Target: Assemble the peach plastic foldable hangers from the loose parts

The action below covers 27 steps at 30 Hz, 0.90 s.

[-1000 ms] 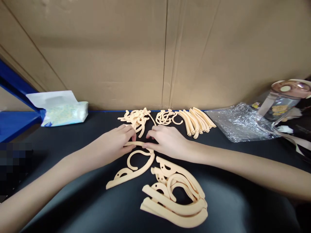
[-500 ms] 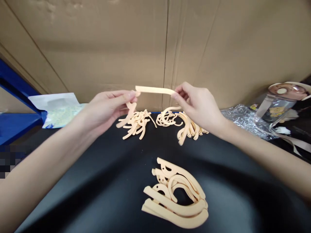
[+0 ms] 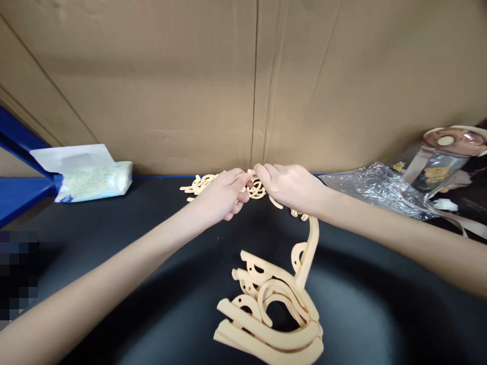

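My left hand (image 3: 220, 195) and my right hand (image 3: 291, 186) meet above the back of the black table (image 3: 125, 253), fingers pinched together on a cream curved rubber piece (image 3: 309, 248). Its long arm hangs down below my right hand, the lower end with a small loop near a stack of the same cream pieces (image 3: 268, 317) at the front. Behind my hands lie a pile of small cream hooks (image 3: 198, 185) and a pile of cream rings (image 3: 256, 188), partly hidden.
A cardboard wall (image 3: 243, 81) closes off the back. A pack of tissues (image 3: 91, 177) lies at the left by a blue shelf frame (image 3: 19, 152). Crumpled clear plastic (image 3: 375, 190) and a drink bottle with a strap (image 3: 441, 157) sit at the right.
Both hands lifted a curved piece off the table, held it stretched between them, then came together; the piece's arm now dangles below my right hand.
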Available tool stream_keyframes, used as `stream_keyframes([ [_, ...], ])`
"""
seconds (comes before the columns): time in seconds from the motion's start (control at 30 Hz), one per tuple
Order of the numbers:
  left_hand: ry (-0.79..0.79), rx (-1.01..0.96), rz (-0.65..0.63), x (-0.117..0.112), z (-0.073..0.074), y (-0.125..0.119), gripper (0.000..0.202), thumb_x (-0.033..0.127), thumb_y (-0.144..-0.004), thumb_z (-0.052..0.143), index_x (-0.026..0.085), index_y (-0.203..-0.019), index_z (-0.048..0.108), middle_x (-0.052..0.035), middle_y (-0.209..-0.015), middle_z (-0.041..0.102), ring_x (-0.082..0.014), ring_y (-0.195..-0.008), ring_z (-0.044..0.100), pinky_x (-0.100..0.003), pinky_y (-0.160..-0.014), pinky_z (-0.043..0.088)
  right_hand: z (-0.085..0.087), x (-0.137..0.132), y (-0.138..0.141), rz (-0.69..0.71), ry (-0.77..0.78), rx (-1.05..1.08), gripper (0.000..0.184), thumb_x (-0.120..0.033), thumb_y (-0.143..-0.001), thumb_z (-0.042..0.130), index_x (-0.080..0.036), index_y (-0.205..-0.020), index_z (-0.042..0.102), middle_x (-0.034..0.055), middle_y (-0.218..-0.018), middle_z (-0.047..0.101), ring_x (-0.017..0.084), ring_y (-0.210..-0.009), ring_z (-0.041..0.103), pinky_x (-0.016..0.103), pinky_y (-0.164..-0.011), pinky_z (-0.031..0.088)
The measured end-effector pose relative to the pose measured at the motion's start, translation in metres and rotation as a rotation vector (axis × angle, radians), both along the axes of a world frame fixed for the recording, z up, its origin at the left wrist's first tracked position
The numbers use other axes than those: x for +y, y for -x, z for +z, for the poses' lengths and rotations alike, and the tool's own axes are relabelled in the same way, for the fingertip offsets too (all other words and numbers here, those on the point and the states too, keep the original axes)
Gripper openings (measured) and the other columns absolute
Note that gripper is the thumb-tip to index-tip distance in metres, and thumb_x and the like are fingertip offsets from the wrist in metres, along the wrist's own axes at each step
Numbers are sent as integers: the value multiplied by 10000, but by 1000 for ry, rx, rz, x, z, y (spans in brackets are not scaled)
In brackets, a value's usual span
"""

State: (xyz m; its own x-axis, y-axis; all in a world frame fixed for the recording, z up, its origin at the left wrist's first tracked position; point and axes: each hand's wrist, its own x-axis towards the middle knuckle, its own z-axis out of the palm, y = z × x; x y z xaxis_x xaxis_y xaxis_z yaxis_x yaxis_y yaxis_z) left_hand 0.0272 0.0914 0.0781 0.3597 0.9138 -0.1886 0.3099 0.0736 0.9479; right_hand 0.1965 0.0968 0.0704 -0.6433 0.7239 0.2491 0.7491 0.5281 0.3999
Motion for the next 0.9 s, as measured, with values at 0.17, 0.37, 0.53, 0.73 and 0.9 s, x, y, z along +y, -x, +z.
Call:
stream_keyframes([
  [0.17,-404,344,-96,6,-6,31,301,399,-958,350,204,-807,523,34,-597,480,-105,-497,437,-221,-490,341,11,17,-37,-116,330,728,78,-175,-891,489,-140,-892,558,24,-675,590,123,-536,526,247,-509,344],
  [0.37,-611,922,37,32,-7,69,419,518,-829,493,159,-982,646,-158,-1135,632,-380,-1173,492,-479,-954,390,26,23,-57,-69,555,1503,187,-274,-919,475,-187,-1062,559,-19,-666,578,100,-462,552,211,-397,392],
  [0.53,-21,27,-186,13,-11,32,622,669,-900,328,181,-1119,646,-108,-1259,631,-258,-1151,578,-393,-984,452,35,22,-35,-10,476,1970,87,-133,-877,428,-213,-901,452,-18,-748,616,115,-726,679,205,-568,522],
  [0.73,297,-420,-26,-3,-10,12,266,393,-877,620,165,-1007,661,18,-738,578,-32,-487,461,-149,-436,367,31,9,-39,18,402,1664,90,-171,-798,535,-223,-784,462,17,-921,693,152,-892,674,300,-780,551],
  [0.9,262,-366,-55,4,-18,18,269,426,-833,671,171,-907,627,79,-609,365,-16,-430,293,-139,-380,244,19,-7,-48,-74,362,919,184,-352,-801,665,-183,-858,619,45,-853,712,188,-776,666,312,-707,507],
])
